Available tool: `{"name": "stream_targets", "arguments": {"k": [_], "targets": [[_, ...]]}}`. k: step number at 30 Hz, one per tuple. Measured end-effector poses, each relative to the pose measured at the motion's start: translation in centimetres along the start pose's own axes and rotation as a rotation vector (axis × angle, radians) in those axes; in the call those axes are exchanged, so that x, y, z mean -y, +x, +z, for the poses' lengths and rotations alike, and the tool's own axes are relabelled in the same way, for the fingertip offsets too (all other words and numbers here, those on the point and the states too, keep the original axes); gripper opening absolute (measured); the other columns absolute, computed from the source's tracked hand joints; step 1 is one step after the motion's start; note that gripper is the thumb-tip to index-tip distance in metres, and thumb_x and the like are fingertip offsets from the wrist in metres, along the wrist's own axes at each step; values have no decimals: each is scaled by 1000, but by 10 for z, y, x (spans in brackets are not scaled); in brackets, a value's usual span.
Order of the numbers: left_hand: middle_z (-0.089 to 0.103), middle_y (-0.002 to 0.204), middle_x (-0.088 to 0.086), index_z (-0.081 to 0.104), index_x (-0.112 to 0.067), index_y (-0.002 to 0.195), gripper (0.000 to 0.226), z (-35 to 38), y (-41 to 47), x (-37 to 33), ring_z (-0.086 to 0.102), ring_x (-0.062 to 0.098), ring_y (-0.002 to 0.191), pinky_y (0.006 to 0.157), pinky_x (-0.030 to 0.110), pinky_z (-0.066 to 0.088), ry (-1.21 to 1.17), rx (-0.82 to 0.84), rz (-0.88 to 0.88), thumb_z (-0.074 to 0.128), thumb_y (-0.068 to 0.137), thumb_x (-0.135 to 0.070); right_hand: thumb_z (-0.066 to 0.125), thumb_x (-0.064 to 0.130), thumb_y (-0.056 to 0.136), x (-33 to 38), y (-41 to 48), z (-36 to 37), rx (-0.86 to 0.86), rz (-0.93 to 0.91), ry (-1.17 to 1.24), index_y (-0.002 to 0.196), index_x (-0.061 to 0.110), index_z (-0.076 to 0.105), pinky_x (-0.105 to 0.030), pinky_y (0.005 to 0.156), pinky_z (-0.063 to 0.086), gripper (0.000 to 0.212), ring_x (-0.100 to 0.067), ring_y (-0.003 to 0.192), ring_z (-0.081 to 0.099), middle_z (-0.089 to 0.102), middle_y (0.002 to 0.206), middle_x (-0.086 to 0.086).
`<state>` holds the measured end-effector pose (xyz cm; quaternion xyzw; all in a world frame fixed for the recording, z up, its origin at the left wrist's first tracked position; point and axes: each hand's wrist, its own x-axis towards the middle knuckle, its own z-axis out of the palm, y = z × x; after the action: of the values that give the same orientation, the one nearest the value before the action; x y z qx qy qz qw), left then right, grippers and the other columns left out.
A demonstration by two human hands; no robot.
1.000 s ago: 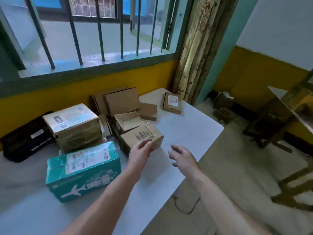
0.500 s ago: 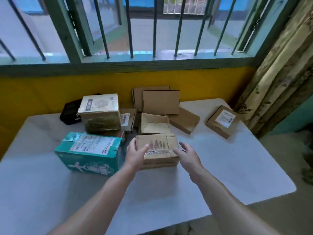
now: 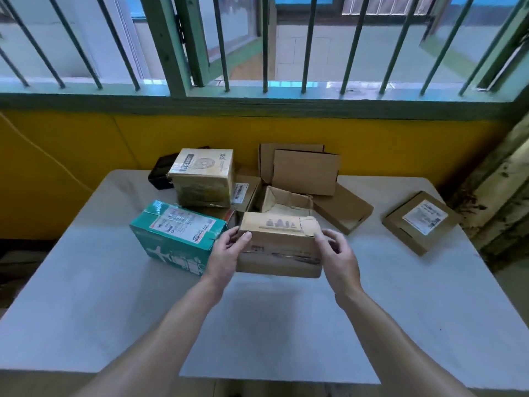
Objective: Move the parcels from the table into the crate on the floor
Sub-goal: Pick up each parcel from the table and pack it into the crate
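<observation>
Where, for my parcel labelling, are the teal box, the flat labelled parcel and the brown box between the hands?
teal box (image 3: 180, 224): head view, label on its top face.
flat labelled parcel (image 3: 425, 217): head view, white label on top.
brown box (image 3: 282, 245): head view, near side face.

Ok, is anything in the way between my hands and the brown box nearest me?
Nothing visible. The left hand and right hand both grip the ends of the brown box. The teal box sits close beside the left hand.

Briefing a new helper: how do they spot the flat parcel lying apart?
Start at the white table under the barred window. At its far right, beside the curtain, lies the flat square brown cardboard parcel. It alone sits apart, white label facing up.
</observation>
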<state>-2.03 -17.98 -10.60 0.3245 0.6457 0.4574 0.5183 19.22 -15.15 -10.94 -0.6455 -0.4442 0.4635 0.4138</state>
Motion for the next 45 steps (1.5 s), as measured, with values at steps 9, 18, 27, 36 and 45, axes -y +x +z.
{"name": "stream_targets", "arguments": {"k": [9, 18, 27, 36, 45], "targets": [[68, 121, -13, 47, -36, 133, 59, -4, -4, -3, 61, 11, 119, 91, 26, 53, -180, 178, 177, 63, 85, -7, 55, 33, 96, 17, -7, -3, -54, 49, 441, 114, 23, 64, -22, 67, 53, 23, -4, 96, 64, 70, 96, 18], [70, 122, 3, 63, -33, 122, 28, -7, -1, -5, 67, 20, 112, 89, 37, 55, -507, 78, 139, 54, 96, -39, 50, 44, 97, 21, -13, -2, -75, 109, 502, 96, 16, 72, -35, 90, 49, 36, -19, 105, 64, 74, 102, -1], [67, 125, 17, 67, -14, 118, 45, -29, 1, -4, 56, 35, 126, 93, 40, 51, -496, 194, 124, 51, 79, 0, 52, 38, 97, 29, -19, 6, -14, 134, 553, 81, 23, 79, -28, 75, 48, 35, -8, 86, 67, 76, 87, 8], [64, 132, 15, 64, -17, 130, 36, -33, -5, -13, 55, 34, 128, 111, 62, 35, -568, 176, 144, 55, 95, -15, 53, 17, 96, 39, -27, 13, -119, -54, 617, 78, 23, 69, -27, 72, 47, 24, -5, 75, 67, 72, 77, 8], [69, 123, 10, 73, -24, 116, 34, -38, -33, -54, 63, 29, 119, 97, 49, 51, -632, 178, 314, 62, 85, -14, 44, 9, 99, 68, -41, 13, -82, -209, 781, 80, 18, 65, -21, 60, 51, 30, -12, 73, 65, 67, 74, 2]]}}
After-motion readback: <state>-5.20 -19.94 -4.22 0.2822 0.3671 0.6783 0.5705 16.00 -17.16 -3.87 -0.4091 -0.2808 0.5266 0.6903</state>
